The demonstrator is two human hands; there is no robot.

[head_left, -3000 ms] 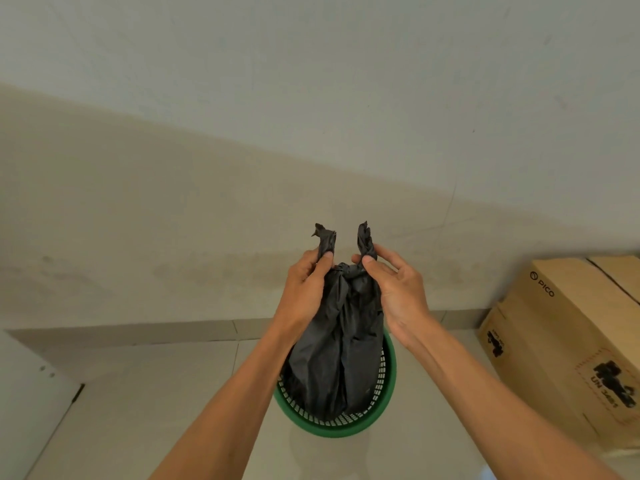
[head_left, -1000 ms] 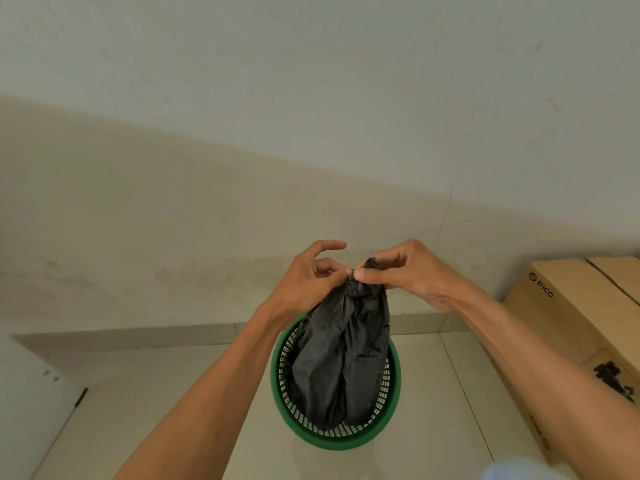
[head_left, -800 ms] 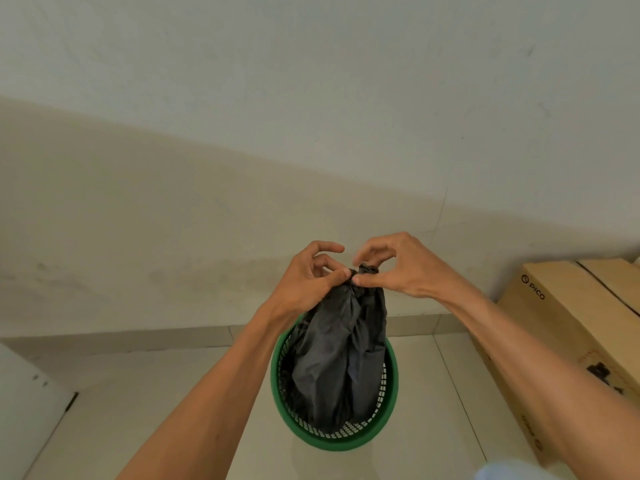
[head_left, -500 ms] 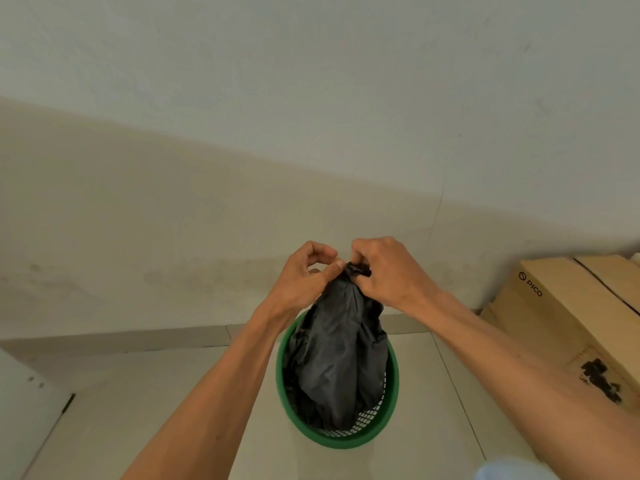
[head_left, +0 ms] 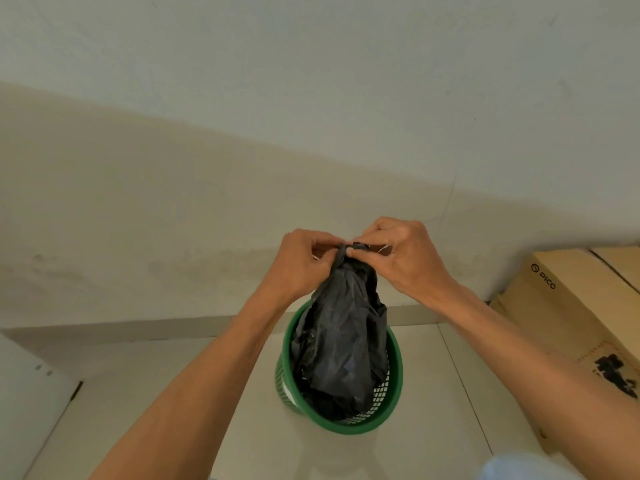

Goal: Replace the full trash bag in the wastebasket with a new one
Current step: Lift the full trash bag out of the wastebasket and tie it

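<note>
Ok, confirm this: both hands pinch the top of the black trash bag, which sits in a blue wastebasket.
Wrong colour: the head view shows the wastebasket is green, not blue. The left hand and right hand pinch the top of the black trash bag in it.

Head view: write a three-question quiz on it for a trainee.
1. True or false: the black trash bag hangs fully clear of the green wastebasket.
2. Where do the left hand and the right hand pinch the bag? A: at its gathered top. B: at its bottom. C: at its middle.
3. Fill in: the cardboard box stands to the ____ of the wastebasket.

Key: 1 false, its lower part sits inside the basket; 2 A; 3 right.
</note>
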